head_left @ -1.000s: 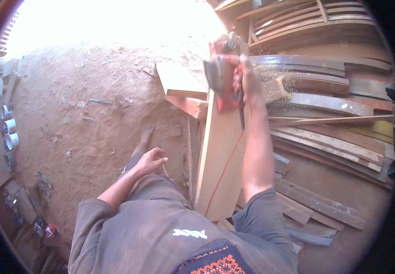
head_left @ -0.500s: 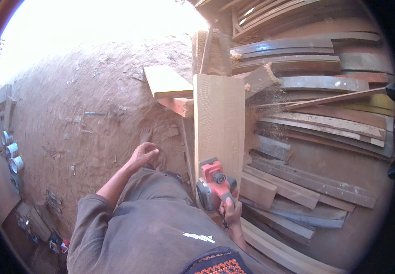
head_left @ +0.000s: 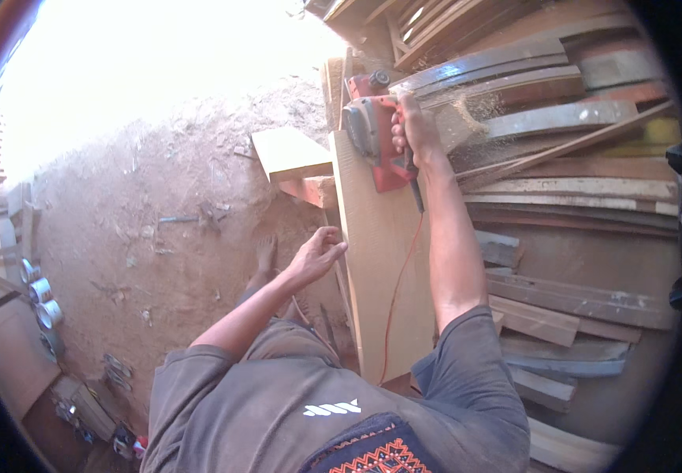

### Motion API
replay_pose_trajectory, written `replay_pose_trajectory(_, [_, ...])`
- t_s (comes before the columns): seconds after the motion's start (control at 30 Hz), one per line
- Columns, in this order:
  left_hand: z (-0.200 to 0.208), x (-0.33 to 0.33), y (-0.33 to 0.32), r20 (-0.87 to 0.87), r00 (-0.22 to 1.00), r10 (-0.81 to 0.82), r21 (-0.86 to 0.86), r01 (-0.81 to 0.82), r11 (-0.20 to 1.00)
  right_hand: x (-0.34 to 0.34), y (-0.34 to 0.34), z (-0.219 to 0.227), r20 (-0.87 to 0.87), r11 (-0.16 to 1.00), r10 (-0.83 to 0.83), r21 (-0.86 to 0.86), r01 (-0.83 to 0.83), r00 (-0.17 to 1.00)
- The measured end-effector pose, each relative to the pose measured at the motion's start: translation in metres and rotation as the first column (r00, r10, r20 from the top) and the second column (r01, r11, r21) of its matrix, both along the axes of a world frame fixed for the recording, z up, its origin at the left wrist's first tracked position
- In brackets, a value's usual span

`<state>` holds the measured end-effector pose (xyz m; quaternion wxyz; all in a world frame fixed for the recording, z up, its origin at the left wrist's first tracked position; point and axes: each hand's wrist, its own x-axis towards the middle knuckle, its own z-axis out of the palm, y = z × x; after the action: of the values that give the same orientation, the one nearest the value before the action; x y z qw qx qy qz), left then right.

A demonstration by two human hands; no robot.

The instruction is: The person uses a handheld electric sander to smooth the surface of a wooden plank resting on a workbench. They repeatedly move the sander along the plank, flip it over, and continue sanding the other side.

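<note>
A wide, pale wooden board [head_left: 388,276] stretches away in front of me. On its far end sits a red electric planer [head_left: 384,150], its front reaching past the board's end. My right hand [head_left: 416,130] is wrapped round the planer's handle with the arm stretched far forward. An orange cord [head_left: 398,315] runs from the tool back along the board. My left hand [head_left: 319,256] hangs beside the board's left edge, fingers loosely bent and apart, holding nothing; whether the fingertips touch the edge I cannot tell.
A shorter plank [head_left: 289,151] rests on a reddish wooden block [head_left: 309,191] left of the board. Stacked timber [head_left: 569,189] fills the right side. Several white cans [head_left: 41,292] stand at the far left. Sandy ground [head_left: 120,236] holds scattered scraps and a bare foot.
My right hand has pushed the planer forward from the board's near part to its far end. My left hand has moved right, closer to the board. The cord now shows along the board.
</note>
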<state>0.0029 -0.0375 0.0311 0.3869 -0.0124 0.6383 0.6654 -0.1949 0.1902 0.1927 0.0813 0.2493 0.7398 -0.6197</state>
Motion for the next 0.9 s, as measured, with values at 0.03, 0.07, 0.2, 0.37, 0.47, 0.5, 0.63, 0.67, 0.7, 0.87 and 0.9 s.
replay_pose_trajectory(0.03, [-0.001, -0.003, 0.008, -0.012, 1.0, 0.024, -0.02, -0.024, 1.0, 0.005, 0.002, 0.001, -0.07, 1.0, 0.012, -0.016, -0.013, 0.997])
replay_pose_trajectory(0.07, [-0.002, -0.005, 0.014, -0.059, 0.997, 0.05, -0.057, -0.053, 0.997, 0.03, 0.005, 0.001, -0.038, 1.0, -0.018, -0.018, 0.018, 0.999])
replay_pose_trajectory(0.2, [0.007, -0.007, 0.031, -0.122, 0.985, 0.125, -0.11, -0.139, 0.984, 0.19, 0.024, 0.01, 0.024, 0.994, 0.049, 0.099, -0.051, 0.999])
replay_pose_trajectory(0.37, [0.02, -0.006, 0.034, -0.177, 0.98, 0.095, -0.088, -0.112, 0.99, 0.415, 0.02, 0.041, 0.219, 0.965, -0.242, 0.155, 0.211, 0.945])
replay_pose_trajectory(0.47, [0.018, -0.008, 0.033, -0.225, 0.972, 0.069, -0.109, -0.096, 0.989, 0.453, 0.025, 0.046, 0.262, 0.961, -0.267, 0.147, 0.235, 0.928])
replay_pose_trajectory(0.5, [0.017, -0.009, 0.033, -0.247, 0.968, 0.036, -0.146, -0.074, 0.987, 0.446, 0.029, 0.044, 0.248, 0.968, -0.235, 0.148, 0.203, 0.94])
replay_pose_trajectory(0.63, [0.015, -0.01, 0.031, -0.214, 0.976, -0.037, -0.233, -0.015, 0.972, 0.352, 0.041, 0.028, 0.215, 0.98, -0.195, 0.085, 0.18, 0.957])
replay_pose_trajectory(0.67, [0.015, -0.009, 0.03, -0.201, 0.979, -0.044, -0.242, -0.006, 0.97, 0.317, 0.041, 0.024, 0.23, 0.976, -0.215, 0.074, 0.203, 0.949])
replay_pose_trajectory(0.7, [0.015, -0.009, 0.03, -0.219, 0.975, -0.043, -0.241, -0.011, 0.971, 0.282, 0.042, 0.025, 0.135, 0.988, -0.143, 0.074, 0.133, 0.98])
replay_pose_trajectory(0.87, [0.015, -0.008, 0.03, -0.238, 0.969, -0.067, -0.285, -0.004, 0.959, 0.085, 0.035, 0.012, -0.117, 0.999, 0.024, 0.045, -0.019, 0.993])
replay_pose_trajectory(0.9, [0.014, -0.008, 0.03, -0.26, 0.963, -0.066, -0.285, -0.011, 0.958, 0.045, 0.035, 0.009, -0.069, 1.0, 0.015, 0.017, -0.013, 0.998])
